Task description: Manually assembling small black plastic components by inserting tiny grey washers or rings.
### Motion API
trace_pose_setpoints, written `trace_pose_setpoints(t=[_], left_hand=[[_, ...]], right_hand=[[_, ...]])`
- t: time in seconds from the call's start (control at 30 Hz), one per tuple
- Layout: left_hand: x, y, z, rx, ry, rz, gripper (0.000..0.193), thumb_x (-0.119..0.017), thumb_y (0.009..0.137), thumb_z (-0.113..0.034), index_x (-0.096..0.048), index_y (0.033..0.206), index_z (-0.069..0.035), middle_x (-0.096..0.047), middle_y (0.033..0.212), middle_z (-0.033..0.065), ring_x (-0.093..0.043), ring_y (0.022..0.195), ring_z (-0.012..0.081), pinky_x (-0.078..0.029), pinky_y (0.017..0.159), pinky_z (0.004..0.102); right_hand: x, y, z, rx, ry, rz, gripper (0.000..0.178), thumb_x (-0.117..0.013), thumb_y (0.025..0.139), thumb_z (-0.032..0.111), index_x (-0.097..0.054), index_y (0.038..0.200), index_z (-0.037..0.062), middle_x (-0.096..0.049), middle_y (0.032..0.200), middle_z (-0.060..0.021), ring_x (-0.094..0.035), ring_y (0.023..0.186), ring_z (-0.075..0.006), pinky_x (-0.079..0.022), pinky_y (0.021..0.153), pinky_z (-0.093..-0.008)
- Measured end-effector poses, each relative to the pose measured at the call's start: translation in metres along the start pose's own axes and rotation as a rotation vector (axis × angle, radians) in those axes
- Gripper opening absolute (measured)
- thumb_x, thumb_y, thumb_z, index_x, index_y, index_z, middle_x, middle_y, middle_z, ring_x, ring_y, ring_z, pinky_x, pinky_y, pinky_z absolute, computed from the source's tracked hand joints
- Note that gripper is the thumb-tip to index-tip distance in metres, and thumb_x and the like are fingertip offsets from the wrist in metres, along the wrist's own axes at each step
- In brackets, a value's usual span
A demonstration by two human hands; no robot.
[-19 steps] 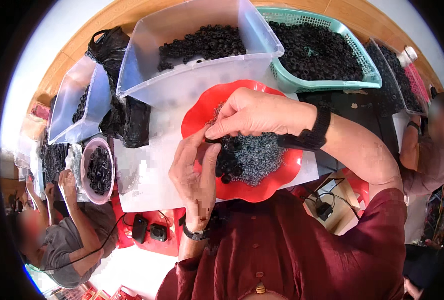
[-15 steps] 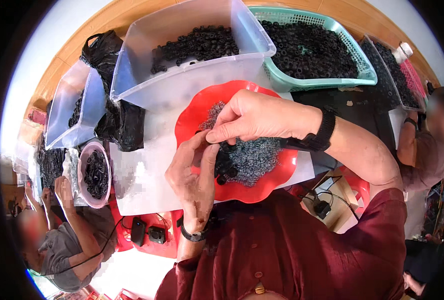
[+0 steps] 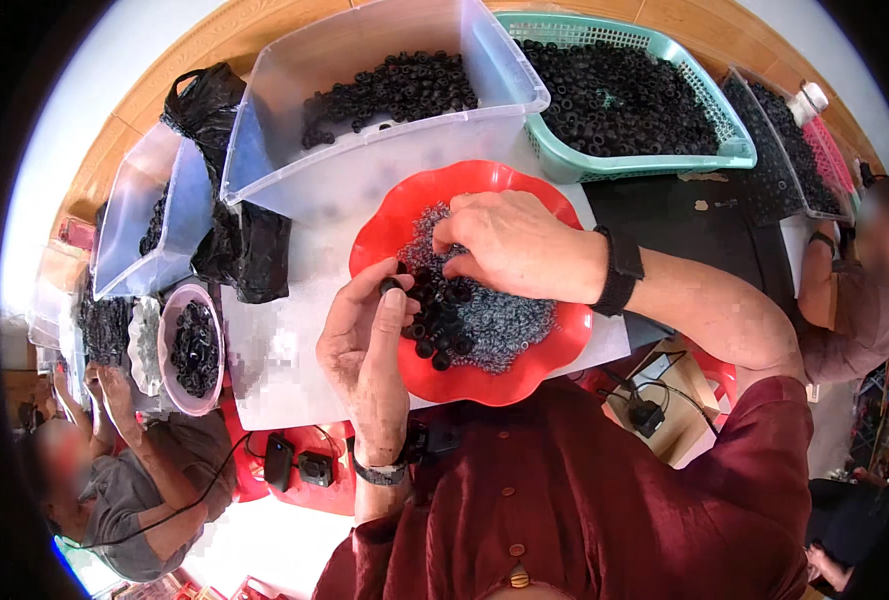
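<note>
Left hand (image 3: pixel 364 345) has shifted left off the pile, now at the red plate's (image 3: pixel 554 345) near rim, thumb and forefinger pinching one small black ring (image 3: pixel 390 285). Right hand (image 3: pixel 509 240) sits curled over the grey washers (image 3: pixel 504 320), fingertips down among them; probably gripping some, too hidden to confirm. Loose black rings (image 3: pixel 439 320) lie between both hands.

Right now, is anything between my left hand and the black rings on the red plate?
Nothing visible is. The left hand already pinches one black ring at the edge of the red plate, beside the pile of black rings. The right hand rests farther back on the grey pieces.
</note>
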State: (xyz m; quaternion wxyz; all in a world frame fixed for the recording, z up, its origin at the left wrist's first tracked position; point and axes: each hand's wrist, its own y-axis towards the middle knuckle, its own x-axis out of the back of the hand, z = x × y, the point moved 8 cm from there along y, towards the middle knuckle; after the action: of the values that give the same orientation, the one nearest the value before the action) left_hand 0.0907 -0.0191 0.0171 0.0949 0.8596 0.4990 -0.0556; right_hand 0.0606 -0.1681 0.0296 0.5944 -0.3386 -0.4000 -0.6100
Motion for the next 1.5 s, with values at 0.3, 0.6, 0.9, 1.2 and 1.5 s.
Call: trace_pose_setpoints(t=[0.3,0.6,0.9,1.2,1.5], left_hand=[[0.005,0.001,0.003,0.051,-0.095,0.014,0.020,-0.058,0.092,-0.007,-0.060,0.109,0.002,-0.064,0.094,0.0063,-0.057,0.079,0.0091,-0.046,0.072,0.0214],[-0.019,0.001,0.002,0.035,0.135,0.092,0.022,-0.061,0.089,-0.002,-0.061,0.111,-0.001,-0.061,0.089,0.0027,-0.058,0.077,0.0086,-0.047,0.069,0.0215],[-0.049,0.003,-0.015,-0.243,0.564,0.135,0.014,-0.063,0.084,0.001,-0.062,0.098,0.001,-0.059,0.081,0.0096,-0.058,0.067,0.0142,-0.046,0.061,0.0258],[-0.048,0.003,-0.001,-0.067,0.144,0.090,0.020,-0.065,0.086,-0.002,-0.057,0.104,0.002,-0.063,0.087,0.0063,-0.058,0.073,0.0099,-0.048,0.067,0.0220],[-0.040,0.001,0.025,0.222,-0.327,0.220,0.023,-0.072,0.078,0.000,-0.060,0.097,0.000,-0.066,0.085,0.0058,-0.059,0.073,0.0088,-0.049,0.067,0.0217]], right_hand=[[-0.014,-0.001,-0.001,0.105,-0.191,0.019,0.013,-0.064,0.079,0.014,-0.064,0.077,0.0020,-0.061,0.078,-0.0134,-0.061,0.074,-0.0347,-0.047,0.063,-0.0422],[0.009,-0.016,-0.027,-0.358,0.847,0.130,0.019,-0.067,0.088,0.019,-0.068,0.085,0.0001,-0.059,0.072,0.0031,-0.048,0.060,-0.0021,-0.039,0.054,-0.0182],[0.009,-0.034,-0.025,-0.460,1.185,0.122,0.017,-0.067,0.088,0.018,-0.067,0.086,0.0013,-0.059,0.072,0.0012,-0.045,0.057,-0.0028,-0.036,0.052,-0.0160],[0.013,-0.038,-0.023,-0.408,1.126,0.062,0.017,-0.066,0.089,0.017,-0.067,0.087,0.0001,-0.059,0.071,0.0020,-0.046,0.058,-0.0028,-0.038,0.052,-0.0173],[0.032,-0.044,0.002,-0.232,0.953,-0.011,0.015,-0.066,0.088,0.014,-0.067,0.089,-0.0001,-0.060,0.072,0.0032,-0.049,0.062,-0.0023,-0.040,0.055,-0.0189]])
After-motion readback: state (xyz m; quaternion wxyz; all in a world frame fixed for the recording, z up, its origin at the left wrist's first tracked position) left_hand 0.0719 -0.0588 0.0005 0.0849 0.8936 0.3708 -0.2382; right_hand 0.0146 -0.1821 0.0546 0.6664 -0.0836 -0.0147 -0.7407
